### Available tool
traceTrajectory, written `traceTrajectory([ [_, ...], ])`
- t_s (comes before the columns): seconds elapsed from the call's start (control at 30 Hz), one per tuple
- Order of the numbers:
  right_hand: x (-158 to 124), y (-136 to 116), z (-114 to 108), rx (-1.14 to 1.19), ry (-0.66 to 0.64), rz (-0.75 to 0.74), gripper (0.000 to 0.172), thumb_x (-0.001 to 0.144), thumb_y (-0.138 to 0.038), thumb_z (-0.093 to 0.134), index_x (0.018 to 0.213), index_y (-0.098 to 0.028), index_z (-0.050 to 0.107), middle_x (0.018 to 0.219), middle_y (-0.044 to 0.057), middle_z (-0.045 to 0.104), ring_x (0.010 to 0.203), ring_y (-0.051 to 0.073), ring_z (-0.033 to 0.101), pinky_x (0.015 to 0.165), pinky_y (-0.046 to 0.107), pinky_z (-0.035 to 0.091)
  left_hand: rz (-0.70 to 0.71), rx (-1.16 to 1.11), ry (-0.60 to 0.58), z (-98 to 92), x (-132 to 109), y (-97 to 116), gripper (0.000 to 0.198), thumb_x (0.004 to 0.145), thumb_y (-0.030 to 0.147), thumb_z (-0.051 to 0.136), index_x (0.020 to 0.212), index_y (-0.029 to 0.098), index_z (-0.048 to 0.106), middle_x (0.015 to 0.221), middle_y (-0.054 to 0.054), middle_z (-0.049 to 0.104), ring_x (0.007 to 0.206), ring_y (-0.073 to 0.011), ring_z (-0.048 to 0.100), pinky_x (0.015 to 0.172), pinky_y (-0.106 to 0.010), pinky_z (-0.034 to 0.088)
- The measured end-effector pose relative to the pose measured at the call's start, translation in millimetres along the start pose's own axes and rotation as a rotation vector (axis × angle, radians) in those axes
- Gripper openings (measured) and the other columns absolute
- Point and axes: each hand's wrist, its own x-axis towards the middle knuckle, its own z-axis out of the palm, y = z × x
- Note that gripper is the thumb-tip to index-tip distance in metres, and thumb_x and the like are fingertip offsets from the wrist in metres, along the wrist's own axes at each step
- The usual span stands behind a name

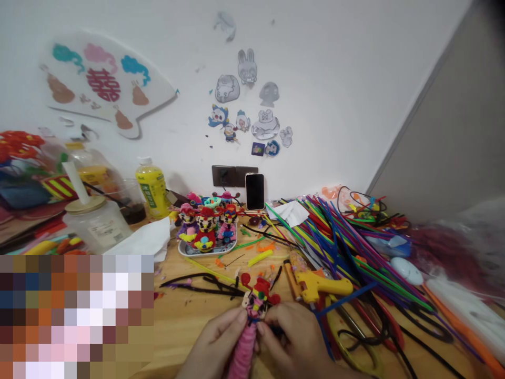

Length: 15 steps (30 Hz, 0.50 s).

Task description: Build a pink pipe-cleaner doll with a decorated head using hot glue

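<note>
Near the front edge of the view, a pink fuzzy figure [243, 347] with a red, yellow and black head stands between my two hands. My left hand [221, 337] pinches it from the left, just below the head. From the right, my right hand [290, 331] closes its fingers on the same spot, where a dark blue strip crosses the neck. Black pipe cleaners [205, 281] lie on the table behind the figure. Beyond them, a white tray [185, 251] holds several similar small figures.
A yellow glue gun [327, 286], scissors [371, 352] and a large heap of coloured pipe cleaners [335, 237] lie on the right. A phone [254, 191] leans on the wall. Left are a yellow bottle [152, 187] and a lidded jar [97, 226].
</note>
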Motion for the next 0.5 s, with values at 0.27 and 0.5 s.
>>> traceTrajectory([
  [0.27, 2, 3, -3, 0.109, -0.029, 0.085, 0.020, 0.082, -0.031, 0.049, 0.070, -0.019, 0.060, 0.057, -0.001, 0.061, 0.052, 0.011, 0.054, 0.050, 0.020, 0.037, -0.082, -0.281, -0.014, 5.4, -2, -3, 0.028, 0.066, 0.040, 0.068, 0.071, 0.013, 0.068, 0.057, -0.003, 0.063, 0.049, -0.0127, 0.055, 0.050, -0.024, 0.044],
  [0.5, 2, 6, 1, 0.264, -0.096, 0.190, 0.026, 0.081, -0.038, 0.049, 0.074, -0.017, 0.063, 0.057, -0.001, 0.062, 0.052, 0.011, 0.055, 0.050, 0.019, 0.041, -0.057, -0.274, 0.047, 5.2, 0, 9, 0.026, 0.057, 0.034, 0.076, 0.070, 0.012, 0.071, 0.063, -0.004, 0.066, 0.057, -0.0129, 0.055, 0.058, -0.024, 0.043],
])
